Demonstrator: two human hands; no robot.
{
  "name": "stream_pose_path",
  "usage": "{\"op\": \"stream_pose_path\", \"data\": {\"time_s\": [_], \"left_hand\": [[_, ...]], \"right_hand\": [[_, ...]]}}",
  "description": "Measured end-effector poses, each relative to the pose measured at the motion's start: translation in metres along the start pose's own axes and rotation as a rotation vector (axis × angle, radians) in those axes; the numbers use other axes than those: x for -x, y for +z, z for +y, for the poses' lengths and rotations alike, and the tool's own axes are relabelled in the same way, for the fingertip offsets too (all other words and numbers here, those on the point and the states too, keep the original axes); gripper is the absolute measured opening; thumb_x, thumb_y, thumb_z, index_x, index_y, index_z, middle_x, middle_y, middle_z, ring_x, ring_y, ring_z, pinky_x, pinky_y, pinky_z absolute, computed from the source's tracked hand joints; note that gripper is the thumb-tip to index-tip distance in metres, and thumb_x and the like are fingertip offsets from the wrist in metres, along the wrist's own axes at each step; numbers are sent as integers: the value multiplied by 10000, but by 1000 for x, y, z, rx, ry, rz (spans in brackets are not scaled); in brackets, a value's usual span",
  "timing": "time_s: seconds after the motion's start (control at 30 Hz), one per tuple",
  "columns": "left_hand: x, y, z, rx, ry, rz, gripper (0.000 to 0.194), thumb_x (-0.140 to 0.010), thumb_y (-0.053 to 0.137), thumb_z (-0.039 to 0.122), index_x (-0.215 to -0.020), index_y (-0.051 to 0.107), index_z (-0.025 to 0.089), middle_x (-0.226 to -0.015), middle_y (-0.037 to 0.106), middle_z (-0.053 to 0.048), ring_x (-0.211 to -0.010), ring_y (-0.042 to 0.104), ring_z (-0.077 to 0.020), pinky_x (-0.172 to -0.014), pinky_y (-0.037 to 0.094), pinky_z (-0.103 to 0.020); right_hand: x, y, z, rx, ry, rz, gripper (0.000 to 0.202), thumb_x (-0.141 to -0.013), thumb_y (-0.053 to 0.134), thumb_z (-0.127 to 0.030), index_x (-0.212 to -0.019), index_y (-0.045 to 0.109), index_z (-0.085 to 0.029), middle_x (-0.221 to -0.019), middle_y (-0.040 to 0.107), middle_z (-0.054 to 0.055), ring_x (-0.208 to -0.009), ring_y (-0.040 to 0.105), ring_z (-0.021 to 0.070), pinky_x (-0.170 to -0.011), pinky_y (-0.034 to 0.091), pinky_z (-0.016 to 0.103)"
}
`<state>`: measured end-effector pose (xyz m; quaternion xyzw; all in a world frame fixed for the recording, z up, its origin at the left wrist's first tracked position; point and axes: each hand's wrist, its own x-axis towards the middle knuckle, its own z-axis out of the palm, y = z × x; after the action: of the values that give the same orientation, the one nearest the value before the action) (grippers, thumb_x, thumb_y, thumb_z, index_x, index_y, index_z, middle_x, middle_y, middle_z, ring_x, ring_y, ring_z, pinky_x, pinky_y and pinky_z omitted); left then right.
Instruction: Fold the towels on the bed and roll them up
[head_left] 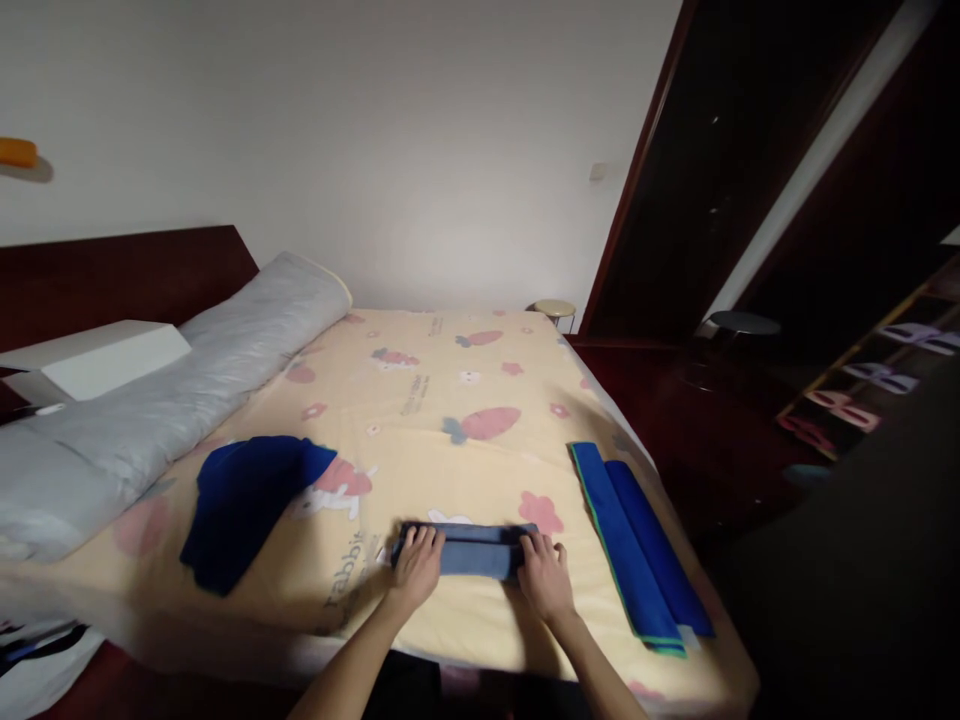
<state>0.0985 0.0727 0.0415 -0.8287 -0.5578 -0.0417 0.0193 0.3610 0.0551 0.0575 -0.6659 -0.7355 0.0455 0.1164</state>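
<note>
A grey-blue cloth (480, 558), folded into a narrow strip, lies crosswise near the front edge of the bed. My left hand (420, 568) has its curled fingers on the strip's left end. At the right end, my right hand (544, 574) rests with bent fingers on the fabric. Further left lies a crumpled dark blue cloth (247, 500). To the right are two long folded blue cloths, one with a green edge (626, 545) and a darker one (660, 550) beside it.
The bed (420, 450) has a yellow patterned sheet. A grey rolled bedding bundle (195, 370) and a white box (112, 355) lie at the left by the dark headboard (127, 275). Beyond the bed stand a stool (555, 308) and a shoe rack (862, 345).
</note>
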Motion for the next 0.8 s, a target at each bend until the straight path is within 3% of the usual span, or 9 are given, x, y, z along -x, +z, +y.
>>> {"op": "stream_pose_path", "data": {"time_s": [0.17,0.23,0.3,0.43,0.5,0.57,0.7,0.77,0.8], "left_hand": [[3,10,28,5,227,143,553,-955,315,226,-1506,281,206,-1499,468,-61,-1381,398,-185,-1141,300,-375],[7,12,28,-29,263,209,592,-971,305,285,-1537,158,194,-1547,396,-56,-1411,355,-175,-1144,290,-367],[13,9,12,-78,247,228,608,-978,311,332,-1540,112,213,-1568,354,-45,-1424,332,-175,-1143,277,-368],[25,-1,-40,-158,233,235,618,-971,365,384,-1533,139,264,-1562,363,-30,-1414,349,-173,-1154,232,-379],[28,-1,-48,-167,213,244,624,-963,383,372,-1531,153,257,-1555,374,-44,-1412,355,-190,-1161,215,-413],[27,3,-30,-145,186,262,614,-952,378,281,-1529,173,229,-1552,373,-63,-1419,348,-205,-1159,219,-440],[23,14,38,-33,263,240,638,-894,349,118,-1516,246,215,-1551,374,-35,-1424,345,-176,-1154,273,-375],[25,15,53,7,275,195,643,-894,361,136,-1519,241,228,-1563,350,-9,-1425,345,-167,-1150,301,-349],[28,14,50,15,264,175,647,-899,366,150,-1524,221,234,-1569,336,0,-1425,345,-166,-1148,313,-347]], "right_hand": [[17,30,-55,-108,-267,83,564,-854,392,-172,-1414,447,-174,-1472,470,106,-1358,411,247,-1087,322,440],[21,47,-60,-126,-311,79,592,-889,400,-242,-1477,360,-182,-1508,419,93,-1394,372,246,-1106,316,452],[21,56,-42,-118,-311,80,570,-941,371,-313,-1499,316,-210,-1524,391,75,-1409,354,237,-1131,289,470],[19,51,23,-70,-168,121,570,-974,346,-441,-1510,282,-256,-1523,391,68,-1401,370,246,-1137,277,519],[21,47,35,-44,-95,169,590,-966,354,-449,-1516,263,-254,-1531,374,82,-1406,359,269,-1123,283,551],[25,49,20,-25,-110,214,612,-955,365,-392,-1527,228,-224,-1552,327,102,-1428,316,280,-1126,268,558],[33,63,-41,-30,-247,162,714,-850,423,-226,-1532,217,-187,-1555,308,124,-1444,280,282,-1121,291,508],[36,65,-47,-30,-263,96,747,-803,422,-173,-1527,239,-204,-1547,327,109,-1435,301,276,-1107,312,497],[37,64,-40,-24,-257,79,746,-800,407,-152,-1526,245,-218,-1546,330,97,-1430,314,268,-1105,313,494]]}}
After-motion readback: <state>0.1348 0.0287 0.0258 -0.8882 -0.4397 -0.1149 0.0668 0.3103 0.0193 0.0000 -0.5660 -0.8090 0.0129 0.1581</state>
